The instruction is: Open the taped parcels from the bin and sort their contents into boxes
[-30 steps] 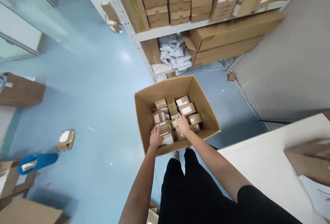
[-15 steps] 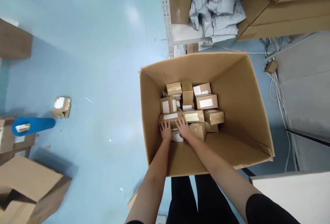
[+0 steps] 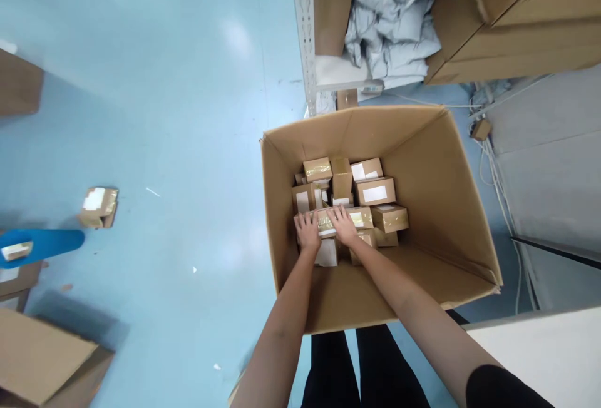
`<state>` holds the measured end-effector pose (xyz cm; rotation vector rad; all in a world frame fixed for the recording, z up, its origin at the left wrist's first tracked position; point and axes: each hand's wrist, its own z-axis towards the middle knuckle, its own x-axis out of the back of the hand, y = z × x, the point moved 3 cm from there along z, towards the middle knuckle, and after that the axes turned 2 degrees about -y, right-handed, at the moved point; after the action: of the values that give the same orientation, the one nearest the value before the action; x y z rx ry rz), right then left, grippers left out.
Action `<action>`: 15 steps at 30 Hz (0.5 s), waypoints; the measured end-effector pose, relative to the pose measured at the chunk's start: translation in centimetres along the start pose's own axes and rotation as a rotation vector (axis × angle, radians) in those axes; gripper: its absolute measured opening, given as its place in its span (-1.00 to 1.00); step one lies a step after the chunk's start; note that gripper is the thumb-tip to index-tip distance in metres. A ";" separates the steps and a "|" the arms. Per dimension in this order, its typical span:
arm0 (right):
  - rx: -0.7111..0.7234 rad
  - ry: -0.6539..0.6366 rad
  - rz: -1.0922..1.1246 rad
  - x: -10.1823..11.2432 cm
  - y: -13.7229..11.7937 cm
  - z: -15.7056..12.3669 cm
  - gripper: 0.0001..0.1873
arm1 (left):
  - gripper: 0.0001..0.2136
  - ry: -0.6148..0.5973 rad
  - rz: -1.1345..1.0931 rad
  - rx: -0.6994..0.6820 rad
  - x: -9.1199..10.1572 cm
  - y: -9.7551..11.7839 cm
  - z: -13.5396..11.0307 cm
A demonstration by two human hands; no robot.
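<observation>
A big open cardboard carton (image 3: 422, 164) stands on the blue floor and holds several small taped brown parcels with white labels (image 3: 374, 191). Both my arms reach down into it. My left hand (image 3: 307, 231) lies on the left end of one small parcel (image 3: 325, 223) in the near row, fingers stretched over its top. Beside it, my right hand (image 3: 344, 225) rests with fingers spread on the same parcel and the one to its right. Neither hand has a parcel lifted.
A white metal shelf post (image 3: 303, 32) rises just behind the carton, with grey plastic mailer bags (image 3: 392, 32) and long flat cartons (image 3: 511, 26) on the rack. A small parcel (image 3: 97, 206) lies loose on the floor at left, beside a blue object (image 3: 44, 245). A white tabletop (image 3: 544, 351) is at lower right.
My view has tipped down and moved in over the carton. Both hands have slid slightly farther into it, up onto the near row of parcels.
</observation>
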<state>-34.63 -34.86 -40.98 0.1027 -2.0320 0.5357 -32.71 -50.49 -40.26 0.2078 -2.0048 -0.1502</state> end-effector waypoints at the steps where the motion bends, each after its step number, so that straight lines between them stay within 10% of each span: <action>1: -0.004 0.023 -0.012 1.6 0.0 -0.9 0.10 | -0.19 0.011 0.008 -0.044 1.7 0.6 -0.3; 15: -0.266 0.330 -0.001 25.2 -0.8 -21.6 0.22 | -0.01 0.304 0.177 -0.604 25.1 15.9 -11.9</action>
<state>-29.54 -22.94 -10.46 -0.1371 -1.7604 0.2574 -33.78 -40.51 -9.89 -0.3146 -1.5847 -0.5641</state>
